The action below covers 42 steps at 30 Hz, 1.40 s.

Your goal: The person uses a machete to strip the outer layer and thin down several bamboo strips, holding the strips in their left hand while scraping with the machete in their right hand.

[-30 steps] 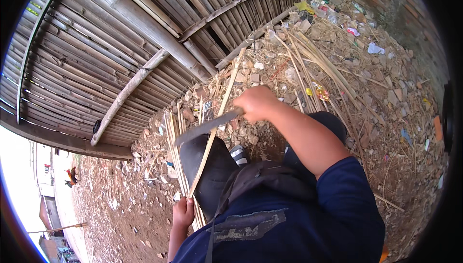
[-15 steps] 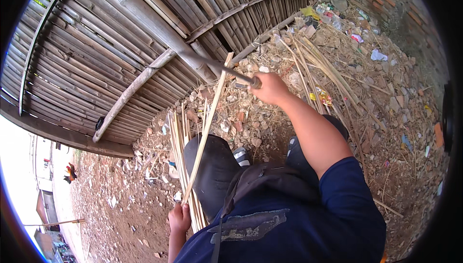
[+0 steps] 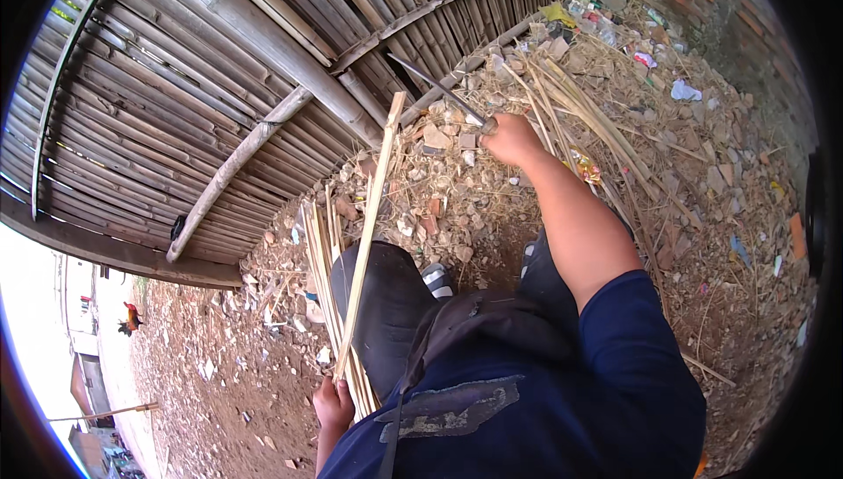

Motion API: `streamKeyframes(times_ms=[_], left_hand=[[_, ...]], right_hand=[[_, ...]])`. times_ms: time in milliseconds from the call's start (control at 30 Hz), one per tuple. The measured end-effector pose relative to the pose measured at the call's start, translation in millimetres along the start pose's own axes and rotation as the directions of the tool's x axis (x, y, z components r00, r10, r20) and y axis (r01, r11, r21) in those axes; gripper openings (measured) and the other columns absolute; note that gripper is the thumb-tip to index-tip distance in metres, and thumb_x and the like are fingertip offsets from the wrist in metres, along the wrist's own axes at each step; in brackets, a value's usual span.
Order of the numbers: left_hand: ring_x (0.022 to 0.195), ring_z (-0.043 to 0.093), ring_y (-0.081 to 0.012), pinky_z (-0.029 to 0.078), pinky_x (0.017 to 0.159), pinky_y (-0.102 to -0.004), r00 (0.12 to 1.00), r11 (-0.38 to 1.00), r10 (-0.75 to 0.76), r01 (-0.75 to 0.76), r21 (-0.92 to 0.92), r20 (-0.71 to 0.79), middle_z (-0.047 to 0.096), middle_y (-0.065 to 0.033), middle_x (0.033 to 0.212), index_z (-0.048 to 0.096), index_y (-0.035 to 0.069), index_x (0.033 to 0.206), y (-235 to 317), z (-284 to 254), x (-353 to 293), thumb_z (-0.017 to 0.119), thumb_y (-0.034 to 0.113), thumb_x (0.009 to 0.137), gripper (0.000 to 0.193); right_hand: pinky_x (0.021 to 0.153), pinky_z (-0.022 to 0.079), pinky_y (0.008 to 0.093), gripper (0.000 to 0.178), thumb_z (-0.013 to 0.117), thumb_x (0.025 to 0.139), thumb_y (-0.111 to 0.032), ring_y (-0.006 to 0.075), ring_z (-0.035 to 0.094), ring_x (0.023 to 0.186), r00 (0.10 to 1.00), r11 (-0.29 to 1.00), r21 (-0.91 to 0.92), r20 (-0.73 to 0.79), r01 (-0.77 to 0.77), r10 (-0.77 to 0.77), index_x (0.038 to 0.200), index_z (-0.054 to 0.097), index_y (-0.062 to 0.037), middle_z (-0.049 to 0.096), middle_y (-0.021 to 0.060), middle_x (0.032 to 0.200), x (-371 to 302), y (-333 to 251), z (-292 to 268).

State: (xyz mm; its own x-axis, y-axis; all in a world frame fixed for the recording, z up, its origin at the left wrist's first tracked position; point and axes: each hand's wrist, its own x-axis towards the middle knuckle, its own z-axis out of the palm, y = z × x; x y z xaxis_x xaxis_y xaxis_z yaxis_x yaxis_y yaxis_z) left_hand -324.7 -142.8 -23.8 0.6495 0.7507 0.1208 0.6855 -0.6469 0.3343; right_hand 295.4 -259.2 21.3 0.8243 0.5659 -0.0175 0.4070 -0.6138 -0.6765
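The left hand (image 3: 334,403) was closed around the lower end of 1 pale split-bamboo strip (image 3: 369,233), which slanted up past the bent left knee (image 3: 386,281). The right hand (image 3: 512,139) was wrapped around the handle of a long-bladed knife (image 3: 442,92), its blade pointing up and left toward the bamboo-pole wall (image 3: 132,132), apart from the strip. A bundle of bamboo strips (image 3: 322,261) ran alongside the left leg, near the left hand. Longer strips (image 3: 606,132) lay on rubble-strewn ground (image 3: 237,374) beyond the right forearm. At far left stood a rooster (image 3: 130,321).
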Motion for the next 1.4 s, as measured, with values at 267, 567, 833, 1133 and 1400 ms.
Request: streamKeyframes(times_ms=[267, 567, 833, 1133, 1400], left_hand=[[0.058, 0.06, -0.0479, 0.046, 0.053, -0.0554, 0.999, 0.998, 0.0, -0.002, 0.067, 0.039, 0.056, -0.0224, 0.058, 0.049, 0.003, 0.077, 18, 2, 21, 0.056, 0.042, 0.099, 0.045], [0.061, 0.061, -0.049, 0.046, 0.054, -0.0573, 0.998, 0.992, -0.047, 0.042, 0.118, 0.036, 0.057, -0.0244, 0.063, 0.051, 0.005, 0.077, 37, 4, 24, 0.063, 0.04, 0.095, 0.042], [0.058, 0.056, -0.0461, 0.04, 0.054, -0.0512, 0.992, 0.991, -0.122, 0.123, 0.054, -0.021, 0.052, -0.0217, 0.059, 0.049, 0.002, 0.076, 54, -24, 56, 0.052, 0.042, 0.103, 0.049], [0.061, 0.062, -0.0474, 0.047, 0.055, -0.055, 0.995, 0.994, -0.048, 0.039, 0.101, 0.089, 0.059, -0.0231, 0.062, 0.051, 0.004, 0.078, 79, -16, 53, 0.062, 0.044, 0.098, 0.046], [0.062, 0.062, -0.0485, 0.047, 0.055, -0.0557, 0.991, 0.992, -0.082, 0.071, 0.105, 0.105, 0.06, -0.0246, 0.064, 0.05, 0.003, 0.078, 70, -1, 47, 0.061, 0.046, 0.098, 0.049]], right_hand=[[0.079, 0.056, 0.0472, 0.026, 0.07, 0.082, -0.025, 0.0358, 0.071, 0.087, 0.987, 0.987, 0.014, 0.033, 0.158, -0.159, 0.105, 0.072, -0.0119, 0.072, 0.0159, 0.09, -35, -49, -11], [0.081, 0.056, 0.0476, 0.026, 0.073, 0.081, -0.025, 0.0313, 0.071, 0.092, 0.864, 0.861, -0.249, 0.376, 0.443, -0.336, 0.104, 0.074, -0.0127, 0.073, 0.0137, 0.094, -33, -52, 3], [0.075, 0.055, 0.0438, 0.03, 0.074, 0.085, -0.029, 0.0308, 0.07, 0.084, 0.955, 0.962, -0.104, 0.185, 0.253, -0.231, 0.108, 0.073, -0.0095, 0.073, 0.0141, 0.091, -32, -46, -17], [0.09, 0.055, 0.0464, 0.04, 0.077, 0.08, -0.029, 0.0349, 0.069, 0.102, 0.826, 0.831, -0.211, 0.382, 0.514, -0.414, 0.116, 0.073, -0.013, 0.073, 0.0159, 0.108, -45, -55, 4], [0.088, 0.056, 0.045, 0.034, 0.076, 0.082, -0.03, 0.0336, 0.069, 0.101, 0.87, 0.882, -0.286, 0.437, 0.374, -0.227, 0.11, 0.073, -0.0118, 0.072, 0.0152, 0.104, -46, -60, 1]])
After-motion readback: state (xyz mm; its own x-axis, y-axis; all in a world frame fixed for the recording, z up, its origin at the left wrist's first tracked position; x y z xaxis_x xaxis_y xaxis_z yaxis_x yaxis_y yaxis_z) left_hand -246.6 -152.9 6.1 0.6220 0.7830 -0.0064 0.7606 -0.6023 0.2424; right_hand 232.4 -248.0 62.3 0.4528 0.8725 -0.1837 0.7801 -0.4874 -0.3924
